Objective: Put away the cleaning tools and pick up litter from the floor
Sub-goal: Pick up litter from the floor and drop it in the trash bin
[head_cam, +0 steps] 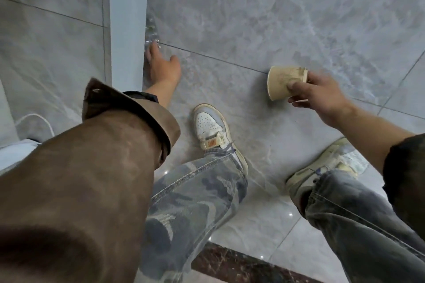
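The right hand (322, 96) holds a paper cup (286, 81) on its side, above the floor (253, 18), with wide free tiles around it. The left hand (163, 66) reaches with spread fingers to a clear plastic bottle (150, 34), which lies pressed against the edge of a white post (127, 18). The fingertips touch the bottle. Both shoes (211, 131) stand near, behind the hands.

Open floor to the right, tight corner to the left

The grey marble-look floor tiles (264, 18) lie bare ahead, while the pale grey vertical panel edge (127, 23) hems in the crumpled clear plastic litter (150, 32), which the left hand (162, 66) approaches from the open side.
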